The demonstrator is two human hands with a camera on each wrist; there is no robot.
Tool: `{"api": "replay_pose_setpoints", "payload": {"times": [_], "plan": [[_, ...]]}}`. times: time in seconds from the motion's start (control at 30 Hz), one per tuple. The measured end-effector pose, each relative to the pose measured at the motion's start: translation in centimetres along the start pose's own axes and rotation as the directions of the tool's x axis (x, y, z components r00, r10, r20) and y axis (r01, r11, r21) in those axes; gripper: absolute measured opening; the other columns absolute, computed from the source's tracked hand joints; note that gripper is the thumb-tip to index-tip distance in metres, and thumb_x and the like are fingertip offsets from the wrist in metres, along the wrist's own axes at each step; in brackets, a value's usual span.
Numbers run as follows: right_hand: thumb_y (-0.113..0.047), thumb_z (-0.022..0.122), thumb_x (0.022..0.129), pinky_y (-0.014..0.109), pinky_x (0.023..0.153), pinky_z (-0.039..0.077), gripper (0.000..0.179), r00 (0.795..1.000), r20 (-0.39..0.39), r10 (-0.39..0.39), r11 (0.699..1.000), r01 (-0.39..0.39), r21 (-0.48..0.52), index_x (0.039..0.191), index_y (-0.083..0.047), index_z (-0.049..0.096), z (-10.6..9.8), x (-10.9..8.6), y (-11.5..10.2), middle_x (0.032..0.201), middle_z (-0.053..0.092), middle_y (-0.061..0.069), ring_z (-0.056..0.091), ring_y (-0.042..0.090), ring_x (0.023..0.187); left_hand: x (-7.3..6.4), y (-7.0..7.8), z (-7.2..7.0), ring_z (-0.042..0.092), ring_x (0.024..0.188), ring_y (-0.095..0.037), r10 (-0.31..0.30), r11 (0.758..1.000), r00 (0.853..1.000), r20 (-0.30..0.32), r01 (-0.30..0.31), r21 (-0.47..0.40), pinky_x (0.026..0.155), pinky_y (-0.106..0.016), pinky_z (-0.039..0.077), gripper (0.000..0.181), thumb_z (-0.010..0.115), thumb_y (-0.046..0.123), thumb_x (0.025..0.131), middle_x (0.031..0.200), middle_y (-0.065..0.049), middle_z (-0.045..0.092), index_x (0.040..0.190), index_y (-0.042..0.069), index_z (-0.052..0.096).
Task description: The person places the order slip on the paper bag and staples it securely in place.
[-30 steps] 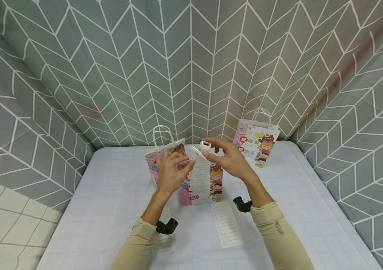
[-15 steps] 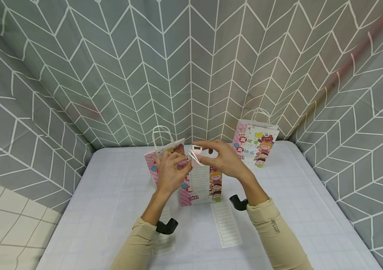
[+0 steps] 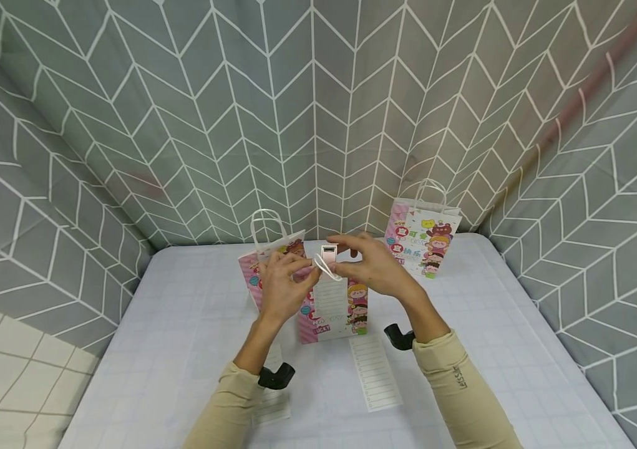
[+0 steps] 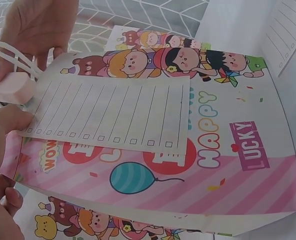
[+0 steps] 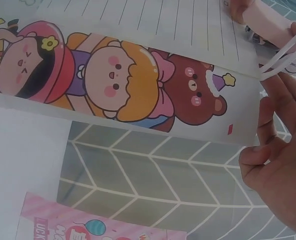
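A small pink-and-white stapler [image 3: 329, 254] sits at the top edge of the middle paper gift bag [image 3: 358, 305], between the thumb and fingers of my right hand [image 3: 375, 267]. My left hand [image 3: 284, 284] pinches the bag's top and the end of a ruled checklist slip [image 3: 330, 300]. That slip [image 4: 113, 115] lies flat against the printed bag front [image 4: 238, 195] in the left wrist view, with the left thumb [image 4: 13, 117] on its end. White handle cords [image 5: 288, 52] pass beside the stapler [image 5: 268, 22] in the right wrist view. The stapler's mouth is partly hidden.
A second gift bag [image 3: 249, 268] stands behind my left hand, a third [image 3: 425, 240] at the back right. Two more slips lie on the white table [image 3: 183, 349]: one slip [image 3: 375, 373] right of centre, another slip [image 3: 272, 408] partly under my left forearm. A patterned curtain [image 3: 318, 125] hangs behind.
My right hand has moved left and slightly down with the stapler, turning it to face the bag's top edge. My left hand keeps nearly the same place.
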State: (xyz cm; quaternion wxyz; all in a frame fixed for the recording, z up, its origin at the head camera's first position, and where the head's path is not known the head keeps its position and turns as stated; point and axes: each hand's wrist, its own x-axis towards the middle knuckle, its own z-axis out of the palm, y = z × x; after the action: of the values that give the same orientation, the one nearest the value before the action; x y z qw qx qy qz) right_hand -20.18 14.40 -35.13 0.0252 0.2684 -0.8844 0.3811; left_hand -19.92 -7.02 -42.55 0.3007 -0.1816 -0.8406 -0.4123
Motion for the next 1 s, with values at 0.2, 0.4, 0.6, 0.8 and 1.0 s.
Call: {"api": "replay_pose_setpoints", "payload": {"times": [0.2,0.4,0.6,0.8,1.0], "plan": [[-0.039,0.074,0.092,0.038,0.072,0.045,0.043,1.0,-0.013,0.009,1.0,-0.01,-0.029,0.128,-0.018,0.068,0.12,0.02,0.24,0.114,0.067,0.003,0.051,0.022,0.096,-0.03,-0.08,-0.07,0.05,0.091,-0.023,-0.017,1.0,0.999,0.029,0.018,-0.021,0.086,-0.053,0.025,0.024,0.083,0.027,0.082,0.092,-0.002,0.072,0.096,0.007,0.081],[-0.037,0.074,0.091,0.037,0.07,0.044,0.042,1.0,-0.023,-0.005,0.999,0.004,-0.044,0.128,-0.017,0.069,0.24,-0.05,0.46,0.11,0.066,0.002,0.049,0.02,0.092,-0.02,-0.08,-0.14,0.05,0.092,-0.023,-0.021,0.999,0.999,0.042,0.022,-0.028,0.087,-0.053,0.025,0.023,0.084,0.026,0.082,0.092,-0.002,0.073,0.096,0.008,0.081],[-0.036,0.075,0.091,0.035,0.065,0.042,0.043,0.999,-0.037,-0.033,0.997,0.03,-0.077,0.129,-0.016,0.069,0.34,-0.09,0.4,0.105,0.062,0.001,0.047,0.021,0.081,-0.02,-0.16,-0.2,0.05,0.093,-0.024,-0.012,1.0,0.999,0.047,0.013,-0.022,0.089,-0.055,0.026,0.022,0.083,0.026,0.083,0.092,-0.002,0.072,0.097,0.008,0.081],[-0.036,0.074,0.092,0.034,0.063,0.041,0.044,0.996,-0.048,-0.072,0.993,0.067,-0.097,0.13,-0.015,0.068,0.5,-0.11,0.47,0.106,0.064,0.0,0.045,0.023,0.078,0.06,-0.45,-0.16,0.05,0.091,-0.022,-0.011,0.999,0.998,0.06,0.013,-0.038,0.088,-0.054,0.025,0.021,0.083,0.025,0.083,0.092,-0.001,0.073,0.098,0.01,0.081],[-0.036,0.074,0.092,0.034,0.062,0.04,0.045,0.994,-0.057,-0.096,0.991,0.09,-0.1,0.13,-0.013,0.068,0.55,-0.2,0.63,0.105,0.065,0.001,0.043,0.018,0.075,0.1,-0.87,-0.25,0.05,0.096,-0.021,-0.018,0.997,0.993,0.116,0.027,-0.071,0.09,-0.051,0.024,0.02,0.075,0.028,0.09,0.101,0.0,0.073,0.104,0.014,0.078]]}}
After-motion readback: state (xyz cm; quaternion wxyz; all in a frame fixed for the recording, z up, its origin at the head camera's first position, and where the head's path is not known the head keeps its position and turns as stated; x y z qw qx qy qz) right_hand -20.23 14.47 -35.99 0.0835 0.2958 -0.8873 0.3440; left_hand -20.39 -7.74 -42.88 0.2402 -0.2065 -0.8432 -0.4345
